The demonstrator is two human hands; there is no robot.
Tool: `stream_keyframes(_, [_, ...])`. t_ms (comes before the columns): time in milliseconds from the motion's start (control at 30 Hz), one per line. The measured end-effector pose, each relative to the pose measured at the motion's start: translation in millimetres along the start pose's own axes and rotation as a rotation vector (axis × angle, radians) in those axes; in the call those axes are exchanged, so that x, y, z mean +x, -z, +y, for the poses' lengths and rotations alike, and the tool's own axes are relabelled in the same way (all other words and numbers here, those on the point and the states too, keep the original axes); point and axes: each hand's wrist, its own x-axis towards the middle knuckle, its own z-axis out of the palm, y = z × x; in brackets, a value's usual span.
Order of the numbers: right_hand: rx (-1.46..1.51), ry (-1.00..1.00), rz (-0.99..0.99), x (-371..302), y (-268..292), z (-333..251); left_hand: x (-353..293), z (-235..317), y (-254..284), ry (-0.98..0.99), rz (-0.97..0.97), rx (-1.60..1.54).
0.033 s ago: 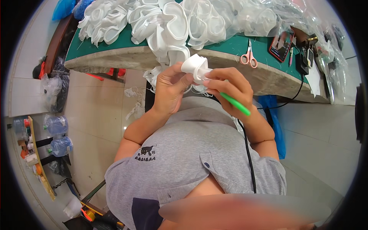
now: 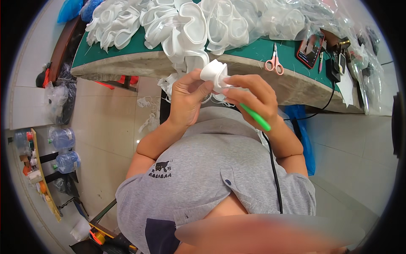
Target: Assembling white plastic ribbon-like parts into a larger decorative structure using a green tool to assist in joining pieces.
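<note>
A white piece of soft sheet with a thick rolled rim (image 2: 214, 73) is folded in front of the table's near edge. My left hand (image 2: 189, 95) pinches its left side between thumb and fingers. On its right side the fingertips of my right hand (image 2: 256, 94) touch the rim. A slim bright green stick-like tool (image 2: 255, 116) is tucked in my right hand and points down to the right; its working end is hidden by the fingers. Similar white rimmed pieces (image 2: 193, 25) lie heaped on the table, some hanging over its edge.
On the green tabletop (image 2: 253, 50) lie pink-handled scissors (image 2: 274, 63), a phone (image 2: 311, 51), a pen (image 2: 321, 62) and a black adapter (image 2: 333, 72) with a cable. Clear plastic bags cover the back right. Large water bottles (image 2: 67, 161) stand at left; a blue bag (image 2: 305, 144) hangs at right.
My right hand has shifted slightly left, and the green tool's end has moved a little left and down. My left hand stays in place, with the white piece slightly turned.
</note>
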Motion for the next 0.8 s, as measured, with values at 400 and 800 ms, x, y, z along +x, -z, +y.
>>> stream_keyframes(400, [-0.059, -0.142, 0.314, -18.2, 13.3, 32.5, 3.0, -3.0, 15.6, -0.017, 0.046, -0.027])
stream_keyframes(800, [0.555, -0.457, 0.6, -19.5, 27.1, 45.8, 16.8, 19.7, 22.3, 0.378, -0.312, -0.414])
